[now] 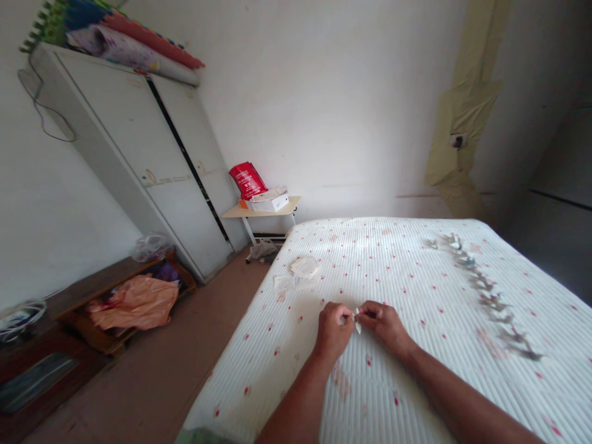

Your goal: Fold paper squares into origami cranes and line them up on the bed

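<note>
Both hands meet over the middle of the bed. Between the fingertips is a small piece of folded white paper (pixel 357 327), its narrow tip pointing down. My left hand (pixel 333 327) pinches it from the left side, fingers closed. From the right, my right hand (pixel 383 322) is closed on it in a pinch as well. The fingers hide much of the paper's shape. Beyond my left hand lie several loose sheets of printed paper (pixel 305 267). A slanting row of small folded paper figures (pixel 485 283), slightly blurred, stands on the right part of the bed.
The bed (pixel 370 271) has a white ribbed cover with red dots. Behind it, a small table (pixel 235 212) carries a red bag (pixel 248 180) and a white box (pixel 271 203). At left are a tall wardrobe (pixel 139 148) and a wooden cabinet (pixel 87 280) with an orange bag (pixel 134 302).
</note>
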Motion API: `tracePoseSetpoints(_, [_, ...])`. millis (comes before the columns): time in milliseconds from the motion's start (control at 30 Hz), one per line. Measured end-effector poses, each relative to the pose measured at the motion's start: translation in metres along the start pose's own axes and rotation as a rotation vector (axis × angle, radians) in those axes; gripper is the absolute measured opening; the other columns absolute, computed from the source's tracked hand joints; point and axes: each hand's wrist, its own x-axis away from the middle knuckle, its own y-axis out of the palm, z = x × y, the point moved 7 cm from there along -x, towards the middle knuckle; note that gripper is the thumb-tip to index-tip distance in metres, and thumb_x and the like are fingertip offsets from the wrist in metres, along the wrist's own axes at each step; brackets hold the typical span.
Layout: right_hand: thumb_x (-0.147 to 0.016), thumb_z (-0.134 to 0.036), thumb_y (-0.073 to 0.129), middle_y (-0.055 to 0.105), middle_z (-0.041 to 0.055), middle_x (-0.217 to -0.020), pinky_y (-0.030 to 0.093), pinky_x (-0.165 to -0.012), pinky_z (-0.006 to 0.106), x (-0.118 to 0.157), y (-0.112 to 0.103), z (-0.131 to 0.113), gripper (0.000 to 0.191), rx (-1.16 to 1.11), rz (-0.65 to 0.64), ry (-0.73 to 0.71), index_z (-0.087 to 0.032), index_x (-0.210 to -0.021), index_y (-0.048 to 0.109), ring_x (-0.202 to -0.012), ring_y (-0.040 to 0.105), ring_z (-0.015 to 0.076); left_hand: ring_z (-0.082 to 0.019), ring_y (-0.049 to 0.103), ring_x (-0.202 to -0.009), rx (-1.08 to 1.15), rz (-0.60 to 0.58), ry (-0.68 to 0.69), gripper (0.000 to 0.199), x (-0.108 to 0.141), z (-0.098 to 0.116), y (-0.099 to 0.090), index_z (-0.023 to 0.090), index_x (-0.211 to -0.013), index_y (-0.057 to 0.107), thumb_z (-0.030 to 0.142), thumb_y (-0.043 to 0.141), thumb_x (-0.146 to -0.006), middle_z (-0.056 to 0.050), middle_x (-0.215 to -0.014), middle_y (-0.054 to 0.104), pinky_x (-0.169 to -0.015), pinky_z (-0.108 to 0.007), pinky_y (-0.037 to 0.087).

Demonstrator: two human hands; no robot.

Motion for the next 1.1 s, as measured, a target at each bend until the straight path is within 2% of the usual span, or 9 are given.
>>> tracePoseSetpoints(133, [-0.072, -0.036, 0.053, 0.060, 0.0001, -0.061, 0.039, -0.055, 0.023, 0.000, 0.001, -0.001, 0.021, 0.008, -0.011, -0.008, -0.018, -0.065, 0.063, -0.060, 0.054, 0.0136, -0.012, 0.057, -0.067, 0.078, -0.033, -0.084, 0.014, 0.000, -0.009, 0.003, 0.017, -0.068, 0.065, 0.013, 0.052, -0.069, 0.001, -0.067, 0.064, -0.062, -0.021, 0.041])
tracePoseSetpoints(333, [-0.069, -0.036, 0.056, 0.058, -0.0010, -0.058, 0.037, -0.053, 0.022, -0.001, 0.002, 0.007, 0.021, -0.060, -0.011, 0.014, -0.017, -0.063, 0.062, -0.056, 0.051, 0.0124, -0.012, 0.057, -0.068, 0.154, -0.107, -0.089, 0.007, -0.002, -0.012, 0.002, 0.016, -0.068, 0.067, 0.018, 0.061, -0.064, 0.000, -0.068, 0.064, -0.064, -0.021, 0.042])
tracePoseSetpoints(533, [-0.070, -0.035, 0.057, 0.055, -0.0022, -0.057, 0.036, -0.052, 0.022, 0.000, 0.006, 0.009, 0.019, -0.152, -0.062, 0.018, -0.017, -0.064, 0.060, -0.055, 0.048, 0.0106, -0.010, 0.051, -0.059, 0.295, -0.130, -0.171, 0.011, -0.002, -0.018, 0.005, 0.014, -0.063, 0.064, 0.022, 0.058, -0.067, 0.002, -0.060, 0.059, -0.056, -0.020, 0.038])
tracePoseSetpoints(733, [-0.071, -0.038, 0.058, 0.055, -0.0020, -0.058, 0.036, -0.053, 0.022, 0.000, 0.009, 0.003, 0.022, -0.187, -0.091, -0.001, -0.016, -0.065, 0.060, -0.056, 0.049, 0.0108, -0.009, 0.045, -0.054, 0.408, -0.108, -0.238, 0.012, -0.001, -0.015, 0.003, 0.014, -0.061, 0.062, 0.022, 0.054, -0.064, 0.003, -0.053, 0.053, -0.053, -0.020, 0.034])
tracePoseSetpoints(1100, [-0.073, -0.034, 0.058, 0.061, 0.0009, -0.066, 0.041, -0.059, 0.023, 0.001, 0.007, -0.003, 0.019, -0.201, -0.037, -0.042, -0.017, -0.070, 0.064, -0.064, 0.054, 0.0137, -0.009, 0.041, -0.054, 0.546, -0.013, -0.392, 0.010, 0.000, -0.015, -0.001, 0.014, -0.053, 0.058, 0.023, 0.056, -0.056, 0.003, -0.050, 0.049, -0.052, -0.020, 0.030])
